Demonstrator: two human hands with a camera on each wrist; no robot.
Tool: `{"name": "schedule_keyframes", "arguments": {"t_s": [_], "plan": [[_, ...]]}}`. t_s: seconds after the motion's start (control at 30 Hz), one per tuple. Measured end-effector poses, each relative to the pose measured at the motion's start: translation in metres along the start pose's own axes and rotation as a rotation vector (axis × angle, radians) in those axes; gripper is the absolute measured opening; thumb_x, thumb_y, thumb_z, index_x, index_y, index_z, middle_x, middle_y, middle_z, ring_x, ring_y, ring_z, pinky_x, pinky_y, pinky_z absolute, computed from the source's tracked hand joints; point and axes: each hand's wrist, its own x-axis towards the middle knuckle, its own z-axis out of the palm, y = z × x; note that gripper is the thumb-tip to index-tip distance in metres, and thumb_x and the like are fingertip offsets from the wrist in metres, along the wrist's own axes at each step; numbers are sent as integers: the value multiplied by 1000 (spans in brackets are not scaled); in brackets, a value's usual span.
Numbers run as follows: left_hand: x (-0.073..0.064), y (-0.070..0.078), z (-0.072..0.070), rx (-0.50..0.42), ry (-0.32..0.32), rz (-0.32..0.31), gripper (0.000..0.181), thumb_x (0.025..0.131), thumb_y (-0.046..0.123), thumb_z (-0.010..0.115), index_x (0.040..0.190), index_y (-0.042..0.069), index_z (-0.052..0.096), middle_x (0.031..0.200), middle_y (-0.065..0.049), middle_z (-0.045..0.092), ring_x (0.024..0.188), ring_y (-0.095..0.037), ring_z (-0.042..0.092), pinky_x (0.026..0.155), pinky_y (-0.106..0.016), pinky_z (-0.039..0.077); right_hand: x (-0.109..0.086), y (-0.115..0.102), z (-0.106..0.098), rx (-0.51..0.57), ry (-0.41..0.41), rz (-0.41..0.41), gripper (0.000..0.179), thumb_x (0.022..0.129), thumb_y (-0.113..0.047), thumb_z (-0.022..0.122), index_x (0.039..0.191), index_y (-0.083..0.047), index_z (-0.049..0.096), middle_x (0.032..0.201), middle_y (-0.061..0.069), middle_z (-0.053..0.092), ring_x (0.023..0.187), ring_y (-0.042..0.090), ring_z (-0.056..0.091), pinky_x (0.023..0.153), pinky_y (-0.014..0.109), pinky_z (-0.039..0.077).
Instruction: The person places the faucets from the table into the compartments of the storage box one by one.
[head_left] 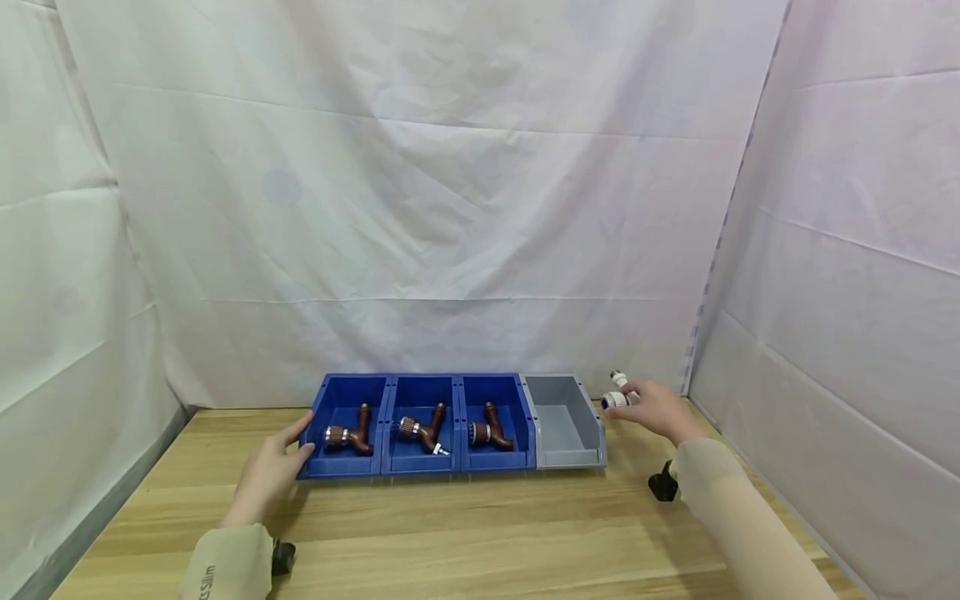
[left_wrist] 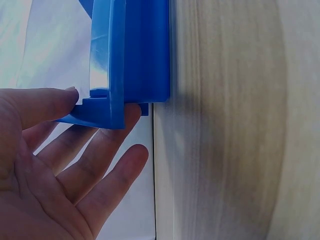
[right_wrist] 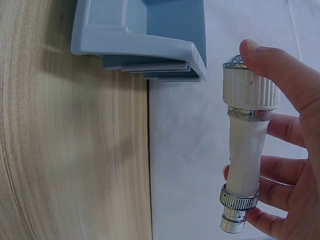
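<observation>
My left hand [head_left: 268, 471] pinches the outer rim of the leftmost blue bin [left_wrist: 115, 114] between thumb and fingers. Off to the right, my right hand [head_left: 660, 408] holds a white tap [right_wrist: 245, 150] with a ribbed knob and a metal hose end, just beyond the grey bin [head_left: 573, 457]. In the right wrist view the thumb lies on the knob and the other fingers go behind the body. One brown tap lies in each blue bin: a left one [head_left: 362, 433], a middle one [head_left: 430, 435] with a silvery nozzle, and a right one [head_left: 495, 429].
The bins stand joined in a row on the wooden table [head_left: 465, 533], near its back edge. White cloth [head_left: 450, 208] hangs behind and on both sides. A black device [head_left: 663, 483] is attached at the right wrist, another [head_left: 282, 557] at the left.
</observation>
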Motion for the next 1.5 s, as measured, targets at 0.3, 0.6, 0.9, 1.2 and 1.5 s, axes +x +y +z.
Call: {"name": "schedule_keyframes", "arguments": {"t_s": [0.3, 0.6, 0.9, 1.2, 1.5], "plan": [[0, 3, -1, 25, -4, -3, 56, 99, 20, 54, 150, 10, 36, 144, -28, 38, 73, -28, 57, 73, -45, 41, 1, -3, -2, 5, 4, -12, 64, 80, -54, 73, 118, -4, 65, 111, 18, 66, 89, 28, 60, 72, 47, 48], [3, 3, -1, 20, -19, -10, 57, 99, 21, 54, 151, 12, 34, 147, -28, 35, 111, -41, 51, 83, -52, 40, 4, -9, -7, 11, 1, -11, 65, 78, -53, 74, 119, -3, 64, 107, 15, 66, 79, 23, 55, 67, 41, 46], [1, 4, -2, 1, -33, -17, 57, 100, 21, 53, 152, 11, 32, 147, -29, 34, 124, -46, 43, 90, -57, 39, 5, -13, -8, 5, 6, -29, 63, 78, -52, 74, 117, -3, 65, 109, 16, 67, 85, 25, 59, 70, 44, 47], [1, 3, -1, 15, -30, -22, 57, 100, 22, 54, 152, 12, 33, 147, -28, 35, 123, -52, 42, 91, -60, 39, 3, -12, -6, -2, 17, -34, 61, 79, -51, 74, 117, -3, 65, 106, 15, 67, 81, 23, 57, 68, 42, 46], [-1, 4, -1, -9, -43, -46, 57, 100, 18, 51, 152, 12, 31, 148, -29, 32, 132, -49, 33, 98, -62, 33, 5, -13, -4, 23, 6, -27, 62, 78, -54, 74, 117, -6, 66, 112, 15, 66, 92, 28, 61, 74, 47, 48]]}}
